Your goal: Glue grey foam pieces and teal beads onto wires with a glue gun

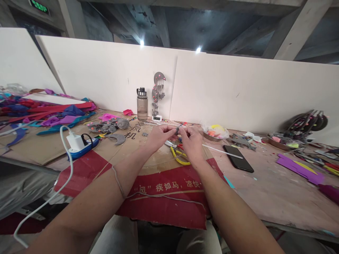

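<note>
My left hand (162,135) and my right hand (192,141) meet over the cardboard sheet (169,183). Between their pinched fingertips is a small dark grey piece (177,131), mostly covered by the fingers. Yellow-handled pliers (180,160) lie just below my hands, with a silver-and-red tool (171,144) beside them. A grey yarn (169,197) runs across the red part of the cardboard and up over my left forearm. A grey crescent piece (117,139) and a small grey piece (144,134) rest to the left of my left hand.
A bottle (142,106) and a grey hanging ornament (159,86) stand at the white partition (111,70). On the right are a phone (238,158) and bowl (215,135). A power strip (84,150), grey yarn ball (123,123) and colourful fabric (71,111) lie left.
</note>
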Demonstrator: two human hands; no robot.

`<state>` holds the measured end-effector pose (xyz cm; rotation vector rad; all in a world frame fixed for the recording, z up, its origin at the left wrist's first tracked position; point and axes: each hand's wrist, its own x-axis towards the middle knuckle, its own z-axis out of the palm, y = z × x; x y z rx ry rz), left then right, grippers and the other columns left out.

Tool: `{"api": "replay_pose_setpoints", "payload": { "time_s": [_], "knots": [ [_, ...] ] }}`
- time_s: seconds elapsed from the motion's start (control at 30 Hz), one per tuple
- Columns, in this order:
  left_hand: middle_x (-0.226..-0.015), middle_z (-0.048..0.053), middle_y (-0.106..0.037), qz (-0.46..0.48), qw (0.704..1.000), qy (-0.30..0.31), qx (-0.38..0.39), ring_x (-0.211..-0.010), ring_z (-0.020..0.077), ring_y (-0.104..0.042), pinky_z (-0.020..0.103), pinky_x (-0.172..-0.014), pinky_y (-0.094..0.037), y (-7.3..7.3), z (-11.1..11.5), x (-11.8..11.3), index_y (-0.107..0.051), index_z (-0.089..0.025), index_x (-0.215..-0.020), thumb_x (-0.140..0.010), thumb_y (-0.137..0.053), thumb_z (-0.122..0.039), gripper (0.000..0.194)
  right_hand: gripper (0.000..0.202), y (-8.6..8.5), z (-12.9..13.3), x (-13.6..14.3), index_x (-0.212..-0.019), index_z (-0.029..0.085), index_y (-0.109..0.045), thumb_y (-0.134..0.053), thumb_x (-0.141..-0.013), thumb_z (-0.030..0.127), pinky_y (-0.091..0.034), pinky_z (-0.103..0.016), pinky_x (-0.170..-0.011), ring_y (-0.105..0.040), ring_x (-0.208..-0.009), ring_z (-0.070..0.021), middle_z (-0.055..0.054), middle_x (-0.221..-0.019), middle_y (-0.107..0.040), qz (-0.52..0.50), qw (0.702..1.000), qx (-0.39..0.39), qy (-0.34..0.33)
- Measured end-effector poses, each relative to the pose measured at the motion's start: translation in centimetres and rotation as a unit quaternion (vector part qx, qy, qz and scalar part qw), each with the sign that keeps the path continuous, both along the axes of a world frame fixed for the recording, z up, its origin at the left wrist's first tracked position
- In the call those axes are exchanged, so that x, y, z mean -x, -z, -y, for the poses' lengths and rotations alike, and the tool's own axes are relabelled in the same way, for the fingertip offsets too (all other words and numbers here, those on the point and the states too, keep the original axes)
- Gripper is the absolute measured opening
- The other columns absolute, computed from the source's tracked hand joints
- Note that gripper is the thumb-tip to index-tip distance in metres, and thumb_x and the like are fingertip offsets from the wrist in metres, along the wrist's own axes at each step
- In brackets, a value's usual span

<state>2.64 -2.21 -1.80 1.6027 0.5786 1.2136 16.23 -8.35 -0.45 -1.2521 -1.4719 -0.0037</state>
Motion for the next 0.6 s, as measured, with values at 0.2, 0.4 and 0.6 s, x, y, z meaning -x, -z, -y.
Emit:
{"api": "replay_pose_setpoints", "payload": {
  "time_s": [0.2,0.4,0.6],
  "knots": [
    [-0.076,0.005,-0.073,0.011,0.998,-0.053,0.015,-0.063,0.0139,-0.067,0.028,-0.064,-0.057,-0.2,0.0,0.0,-0.07,-0.014,-0.082,-0.074,-0.071,-0.036,0.024,0.031,-0.1,0.0,0.0,-0.078,0.018,-0.058,-0.046,-0.091,0.043,-0.034,-0.026,-0.064,-0.047,-0.064,-0.0127,0.002,-0.067,-0.054,-0.013,0.998,0.049,-0.041],
    [-0.066,0.003,-0.069,0.071,0.988,-0.138,0.013,-0.061,0.0145,-0.067,0.028,-0.061,-0.057,-0.4,-1.7,1.1,-0.068,-0.012,-0.076,-0.071,-0.074,-0.033,0.021,0.022,0.2,-0.2,0.0,-0.093,0.019,-0.059,-0.05,-0.088,0.038,-0.036,-0.023,-0.062,-0.048,-0.063,-0.0116,0.004,-0.067,-0.053,-0.007,0.978,0.142,-0.153],
    [-0.063,0.001,-0.066,0.268,0.935,-0.229,0.047,-0.057,0.0104,-0.065,0.022,-0.06,-0.055,-2.0,-4.3,5.0,-0.064,-0.011,-0.072,-0.074,-0.073,-0.025,0.016,0.035,-0.7,0.7,-0.3,-0.093,0.02,-0.069,-0.045,-0.092,0.046,-0.041,-0.024,-0.076,-0.058,-0.081,-0.0132,0.0,-0.087,-0.068,0.12,0.92,0.194,-0.319]
  ]
}}
